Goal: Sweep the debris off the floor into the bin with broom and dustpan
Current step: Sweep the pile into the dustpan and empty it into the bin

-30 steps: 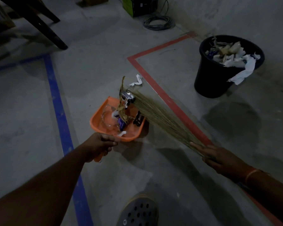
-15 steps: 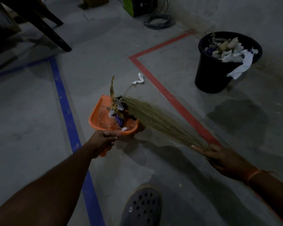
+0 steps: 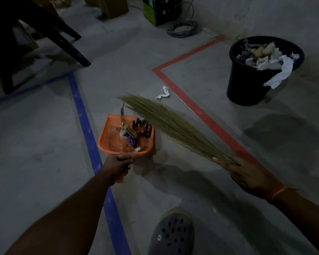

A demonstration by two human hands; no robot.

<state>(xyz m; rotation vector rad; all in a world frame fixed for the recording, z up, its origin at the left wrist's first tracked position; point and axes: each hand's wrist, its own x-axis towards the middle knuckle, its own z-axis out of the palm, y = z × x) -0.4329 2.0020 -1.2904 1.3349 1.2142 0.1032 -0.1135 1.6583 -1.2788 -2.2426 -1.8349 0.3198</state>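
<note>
The orange dustpan (image 3: 107,142) is held out ahead of the left hand (image 3: 119,163), whose fingers are wrapped round the handle at the pan's near edge. The pan is carried above the floor (image 3: 44,144), its shadow cast on the concrete to its right. Wrappers and a dried brown stalk (image 3: 132,128) are heaped in its right half. The left arm is stretched forward from the lower left, nearly straight.

The grass broom (image 3: 170,124) is gripped at its gathered end by the right hand (image 3: 247,173), back of the hand upward and the forefinger laid along the bundle. The bristles are fanned out to the upper left, their tips raised just beyond the pan's far right corner; whether they touch the debris cannot be told. An orange thread (image 3: 276,193) is worn on the right wrist.

A scrap of white paper (image 3: 163,92) is left on the floor beyond the broom tips, just beside the red tape line (image 3: 197,109). The black bin (image 3: 247,85), already heaped with paper, is stood well apart at the upper right, past the red line. A blue tape line (image 3: 83,122) is seen left of the pan, and a grey perforated shoe (image 3: 172,234) at the bottom edge.
</note>
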